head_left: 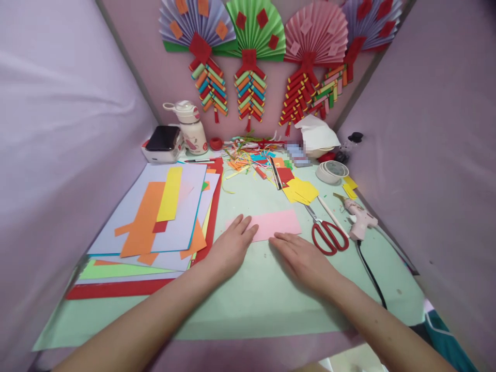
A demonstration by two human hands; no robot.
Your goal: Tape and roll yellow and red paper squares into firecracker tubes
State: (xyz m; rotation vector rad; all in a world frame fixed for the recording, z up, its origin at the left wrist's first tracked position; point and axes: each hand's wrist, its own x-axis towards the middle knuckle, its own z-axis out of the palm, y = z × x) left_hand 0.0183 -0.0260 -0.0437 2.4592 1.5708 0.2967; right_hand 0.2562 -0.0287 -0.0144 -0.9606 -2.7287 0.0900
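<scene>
A pink paper strip (pixel 277 226) lies flat on the pale green tabletop in front of me. My left hand (pixel 231 245) rests on its left end, fingers stretched out and slightly spread. At the strip's lower right edge lies my right hand (pixel 300 256), palm down, with its fingers extended close together. Neither hand grips anything. Red-handled scissors (pixel 329 236) are just right of the strip, blades pointing away. Several yellow paper pieces (pixel 304 191) lie beyond the strip's right end. Part of the strip's left end is hidden under my left fingers.
Stacked coloured paper sheets (pixel 186 206) occupy the left side. Paper scraps (pixel 251 157) are heaped at the back, near a bottle (pixel 192 132). Rightward are a white pencil-like stick (pixel 332 214), a tape roll (pixel 332 171) and a corded glue gun (pixel 361 219). Paper fans (pixel 256 31) hang behind.
</scene>
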